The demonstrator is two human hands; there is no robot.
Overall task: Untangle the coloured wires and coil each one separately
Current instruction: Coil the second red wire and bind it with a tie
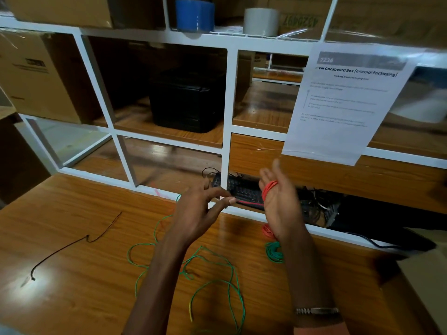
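Right hand (280, 204): raised, palm up, fingers straight, the red wire (269, 189) looped round them as a half-made coil.
Left hand (205, 209): grip narrow, thumb and finger pinching the red strand that runs across to the coil.
Green wire (217, 274): loose and sprawled on the desk (72, 213) under both arms; a small green coil (275, 252) lies near the right wrist.
Black wire (72, 245): apart, at left.
Risk: with the fingers unbent, the loops could slide off; a slack pinch would loosen them; forearms may drag the green wire into fresh tangles.

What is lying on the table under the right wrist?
Under the right hand lie a small red coil and a green coil, side by side on the table. The wrist covers part of each, so whether they touch or are fully wound cannot be seen.
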